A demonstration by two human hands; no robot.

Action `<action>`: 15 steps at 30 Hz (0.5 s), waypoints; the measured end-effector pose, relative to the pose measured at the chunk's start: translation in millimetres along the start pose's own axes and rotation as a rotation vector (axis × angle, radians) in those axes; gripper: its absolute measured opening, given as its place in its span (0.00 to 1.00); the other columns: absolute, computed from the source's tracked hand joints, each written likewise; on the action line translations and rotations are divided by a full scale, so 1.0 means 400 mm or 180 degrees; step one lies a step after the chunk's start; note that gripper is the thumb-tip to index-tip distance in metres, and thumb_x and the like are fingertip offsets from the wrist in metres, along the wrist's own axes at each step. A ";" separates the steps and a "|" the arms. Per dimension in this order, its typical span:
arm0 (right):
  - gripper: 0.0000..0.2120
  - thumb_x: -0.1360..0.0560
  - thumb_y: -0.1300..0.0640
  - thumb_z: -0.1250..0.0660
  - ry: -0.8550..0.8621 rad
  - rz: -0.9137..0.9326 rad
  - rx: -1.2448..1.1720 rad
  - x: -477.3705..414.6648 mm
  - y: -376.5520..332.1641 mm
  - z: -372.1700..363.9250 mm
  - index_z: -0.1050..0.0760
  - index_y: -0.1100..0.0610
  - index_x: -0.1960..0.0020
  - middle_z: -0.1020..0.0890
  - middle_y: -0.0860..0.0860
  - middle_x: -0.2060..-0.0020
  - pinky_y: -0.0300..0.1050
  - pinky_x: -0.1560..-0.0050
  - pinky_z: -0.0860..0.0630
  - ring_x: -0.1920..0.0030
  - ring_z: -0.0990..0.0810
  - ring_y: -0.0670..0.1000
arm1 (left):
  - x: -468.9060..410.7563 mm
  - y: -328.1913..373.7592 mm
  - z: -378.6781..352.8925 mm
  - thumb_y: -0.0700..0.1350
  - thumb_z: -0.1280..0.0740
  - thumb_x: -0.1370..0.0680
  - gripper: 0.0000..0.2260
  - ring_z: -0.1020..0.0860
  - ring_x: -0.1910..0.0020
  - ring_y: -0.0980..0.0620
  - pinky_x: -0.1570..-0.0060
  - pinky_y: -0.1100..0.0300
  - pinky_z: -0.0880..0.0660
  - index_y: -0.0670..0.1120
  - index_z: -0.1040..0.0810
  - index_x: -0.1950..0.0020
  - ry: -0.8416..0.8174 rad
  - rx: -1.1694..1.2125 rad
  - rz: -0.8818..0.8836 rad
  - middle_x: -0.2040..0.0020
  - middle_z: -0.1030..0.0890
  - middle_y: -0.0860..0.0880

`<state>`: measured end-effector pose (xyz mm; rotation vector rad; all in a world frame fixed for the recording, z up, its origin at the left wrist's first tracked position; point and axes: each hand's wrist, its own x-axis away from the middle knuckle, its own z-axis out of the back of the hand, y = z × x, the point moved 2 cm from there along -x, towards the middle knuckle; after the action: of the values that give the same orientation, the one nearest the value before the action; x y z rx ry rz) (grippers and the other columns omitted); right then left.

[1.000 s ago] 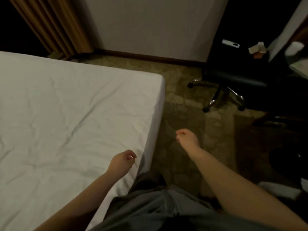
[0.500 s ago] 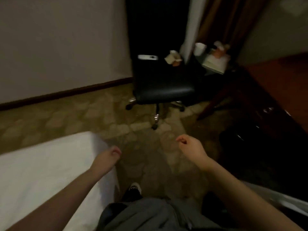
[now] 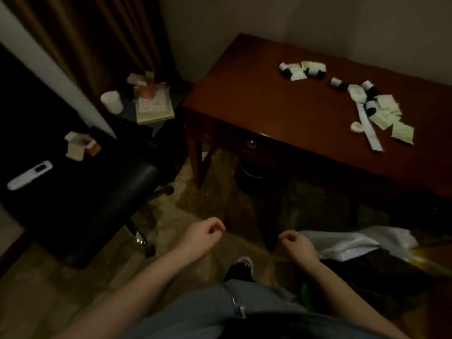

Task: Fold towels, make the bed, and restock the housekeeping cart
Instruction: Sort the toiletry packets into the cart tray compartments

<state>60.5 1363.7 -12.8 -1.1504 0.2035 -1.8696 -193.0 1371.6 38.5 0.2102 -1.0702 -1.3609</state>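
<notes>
Under desk (image 3: 269,106), round shape (image 3: 252,174) unclear; hands left (image 3: 203,232), right (image 3: 297,243) loosely curled.

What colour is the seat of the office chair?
Black; the office chair seat shows best in the head view.

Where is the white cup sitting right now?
In the head view, upper left: the white cup stands just left of a pale notepad, in front of the brown curtain and left of the wooden desk.
</notes>
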 end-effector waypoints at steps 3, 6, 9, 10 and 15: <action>0.09 0.21 0.59 0.40 0.0020 0.0282 -0.0110 -0.124 -0.148 0.094 0.25 0.53 0.43 0.21 0.50 0.61 0.39 0.70 0.31 0.68 0.25 0.47 | -0.124 0.036 0.082 0.42 0.38 0.21 0.05 0.25 0.55 0.55 0.60 0.70 0.32 0.52 0.26 0.52 0.0113 -0.0208 0.0099 0.57 0.24 0.54; 0.08 0.21 0.59 0.39 0.0064 0.0617 -0.0138 -0.228 -0.325 0.190 0.26 0.50 0.44 0.20 0.50 0.60 0.37 0.73 0.33 0.70 0.26 0.46 | -0.246 0.057 0.185 0.41 0.38 0.21 0.05 0.23 0.54 0.51 0.58 0.62 0.28 0.51 0.24 0.51 0.0393 -0.0054 0.0305 0.55 0.22 0.50; 0.08 0.22 0.59 0.38 0.0291 0.0866 -0.0196 -0.318 -0.455 0.247 0.24 0.49 0.47 0.20 0.50 0.60 0.36 0.72 0.35 0.71 0.28 0.45 | -0.375 0.057 0.277 0.40 0.36 0.22 0.07 0.22 0.54 0.48 0.56 0.58 0.28 0.51 0.23 0.55 0.0476 0.0018 0.0520 0.55 0.20 0.48; 0.08 0.22 0.59 0.38 0.0336 0.0921 -0.0177 -0.350 -0.487 0.262 0.24 0.49 0.48 0.19 0.51 0.61 0.36 0.72 0.36 0.72 0.28 0.44 | -0.427 0.058 0.304 0.40 0.36 0.22 0.08 0.21 0.54 0.47 0.55 0.56 0.27 0.52 0.23 0.57 0.0439 0.0033 0.0542 0.56 0.20 0.48; 0.08 0.21 0.61 0.41 0.0696 0.0693 -0.0347 -0.535 -0.581 0.348 0.26 0.52 0.48 0.22 0.49 0.66 0.32 0.74 0.35 0.76 0.26 0.40 | -0.750 0.158 0.408 0.40 0.37 0.21 0.08 0.23 0.63 0.46 0.64 0.56 0.30 0.52 0.23 0.56 0.0222 -0.0069 0.0292 0.60 0.20 0.47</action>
<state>62.0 1701.8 56.0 -0.9523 0.5384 -1.8041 -219.9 1717.4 21.7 0.1892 -0.9948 -1.2735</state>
